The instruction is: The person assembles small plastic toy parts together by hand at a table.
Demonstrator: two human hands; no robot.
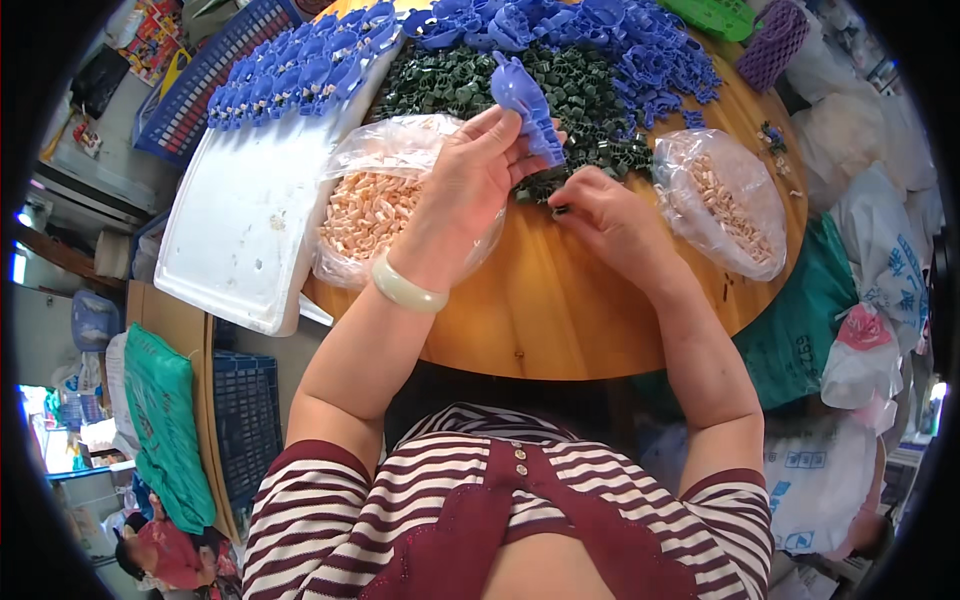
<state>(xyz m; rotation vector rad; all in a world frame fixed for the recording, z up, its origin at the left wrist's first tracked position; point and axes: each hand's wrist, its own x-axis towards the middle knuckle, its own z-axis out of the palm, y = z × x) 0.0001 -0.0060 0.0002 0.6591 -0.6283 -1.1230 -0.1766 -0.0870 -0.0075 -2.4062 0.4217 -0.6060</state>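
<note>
- While the left hand (480, 160) has its thumb and fingers clamped on a blue, curved, moulded plastic piece (525, 105), that piece slants across just beyond the palm, its lower part ridged.
- Just right of it, the right hand (607, 215) has thumb and forefinger pinched together on a small, dark piece (561, 209), mostly hidden by the fingertips.
- Around the left wrist sits a pale, smooth, round bangle (405, 285).
- Beneath both hands spreads a round, yellow-brown wooden bench (560, 320).
- Below and left of the left hand, an open, clear plastic bag (400, 128) holds many small, peach-coloured bits.
- Right of the right hand, a second clear plastic bag (765, 185) holds similar bits.
- Just beyond both hands lies a heap of small, dark green plastic parts (595, 105).
- Left of the left hand, past the first bag, rests a flat, white board (235, 220); its far part carries rows of blue plastic assemblies (290, 75).
- Farther out, past the green heap, blue plastic pieces (660, 50) lie piled.
- Farthest off, beyond the right hand, are a purple mesh bundle (775, 45) and a bright green plastic basket (715, 12).
</note>
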